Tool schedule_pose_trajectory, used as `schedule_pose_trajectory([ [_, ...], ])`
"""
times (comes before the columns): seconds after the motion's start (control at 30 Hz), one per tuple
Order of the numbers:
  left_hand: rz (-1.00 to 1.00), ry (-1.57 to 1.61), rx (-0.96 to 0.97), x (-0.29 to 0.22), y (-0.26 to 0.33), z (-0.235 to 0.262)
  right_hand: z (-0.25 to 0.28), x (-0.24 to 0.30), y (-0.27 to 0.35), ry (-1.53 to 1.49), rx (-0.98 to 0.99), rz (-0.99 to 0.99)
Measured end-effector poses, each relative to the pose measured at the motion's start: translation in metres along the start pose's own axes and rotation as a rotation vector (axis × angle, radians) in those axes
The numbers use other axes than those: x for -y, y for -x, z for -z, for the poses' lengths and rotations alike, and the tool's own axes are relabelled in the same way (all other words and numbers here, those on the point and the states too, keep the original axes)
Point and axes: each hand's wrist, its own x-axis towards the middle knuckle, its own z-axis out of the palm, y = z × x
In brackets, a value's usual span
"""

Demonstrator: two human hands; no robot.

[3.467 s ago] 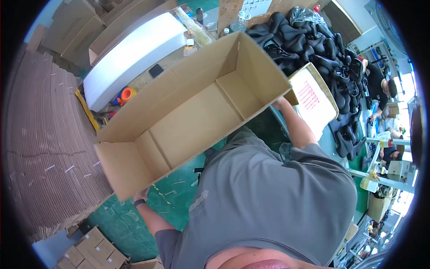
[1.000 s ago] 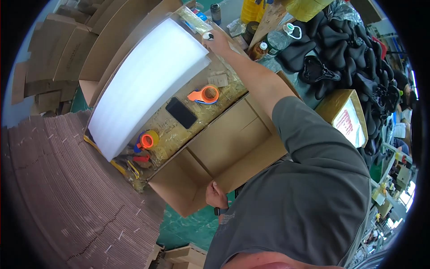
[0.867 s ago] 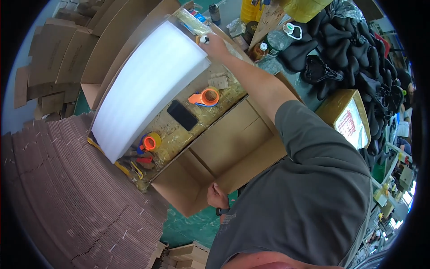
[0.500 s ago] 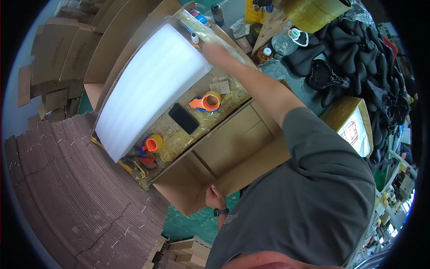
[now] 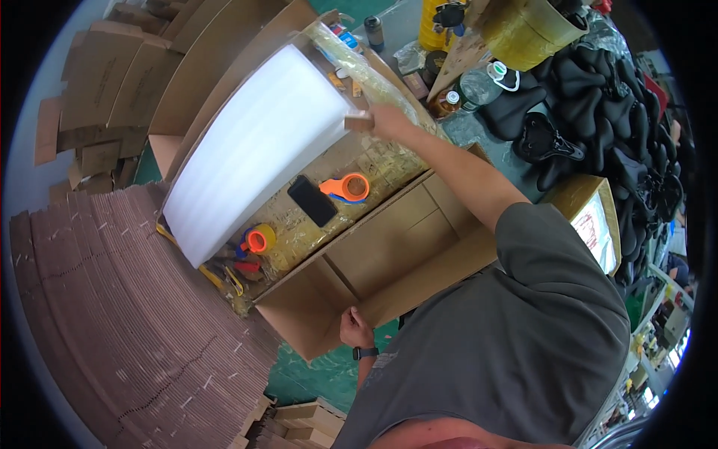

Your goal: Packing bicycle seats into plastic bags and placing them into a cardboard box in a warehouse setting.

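Note:
My right hand (image 5: pixel 387 121) is closed around a small tan, blocky piece (image 5: pixel 359 122) whose kind I cannot make out. It is beside the right end of a white foam sheet stack (image 5: pixel 258 142). Low in the view, my left hand (image 5: pixel 357 328) has its fingers curled at the near edge of an open cardboard box (image 5: pixel 396 239), apparently gripping that edge; its fingertips are partly hidden. Between the box and the foam lie a black phone (image 5: pixel 313 200), an orange tape dispenser (image 5: pixel 348 187) and a second orange dispenser (image 5: pixel 258 239).
Flattened cardboard stacks (image 5: pixel 120 307) fill the left side. Cutters (image 5: pixel 233 278) lie by the foam's lower end. Black bicycle saddles (image 5: pixel 583 112) are heaped at the right, near a clear bottle (image 5: pixel 479 88), a brown-filled bottle (image 5: pixel 446 103) and a yellow bucket (image 5: pixel 527 30).
My right hand has drawn back toward me from the foam's far right corner and now has the small tan piece in it. My left hand stays at the box edge.

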Motion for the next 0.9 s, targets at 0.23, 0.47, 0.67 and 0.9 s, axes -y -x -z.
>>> schedule_pose_trajectory([
  [0.23,-0.024,-0.003,0.017,0.007,0.002,0.003,0.038,0.016,-0.068,-0.147,-0.023,-0.254],
  [0.47,-0.062,0.049,0.017,0.014,0.011,0.003,0.012,0.017,-0.075,-0.332,-0.283,-0.055],
  [0.67,-0.138,0.06,0.16,0.006,0.004,0.018,0.026,0.033,0.094,-0.197,-0.349,0.25],
  [0.9,-0.458,0.031,0.719,-0.013,-0.003,0.021,0.056,-0.021,0.356,0.391,-0.594,-0.121],
])
